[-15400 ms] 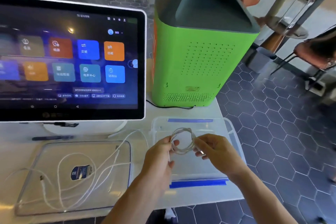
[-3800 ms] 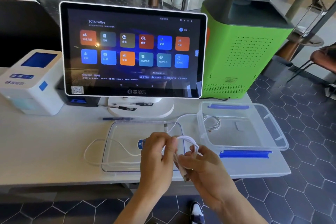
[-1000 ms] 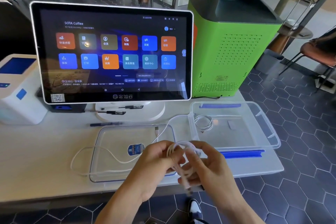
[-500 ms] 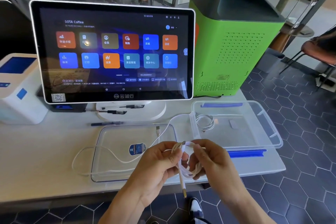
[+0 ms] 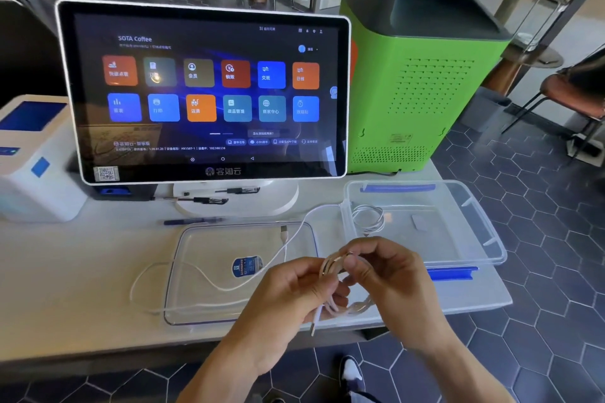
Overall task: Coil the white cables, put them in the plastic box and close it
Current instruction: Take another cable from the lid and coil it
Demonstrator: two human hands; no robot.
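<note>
Clear plastic box point(image 5: 471, 232), right of centre, overhangs the table's point(image 5: 65, 271) right edge, one coiled cable point(image 5: 368, 217) inside; its lid point(image 5: 203, 275) lies left under a loose cable point(image 5: 209, 278). At lower centre our left hand point(image 5: 294, 291) and right hand point(image 5: 389, 278) pinch a white coil point(image 5: 337, 285), plug dangling.

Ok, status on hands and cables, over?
Left hand and right hand both pinching the half-wound coil. One coiled cable in the plastic box. Loose cable across the lid.
</note>
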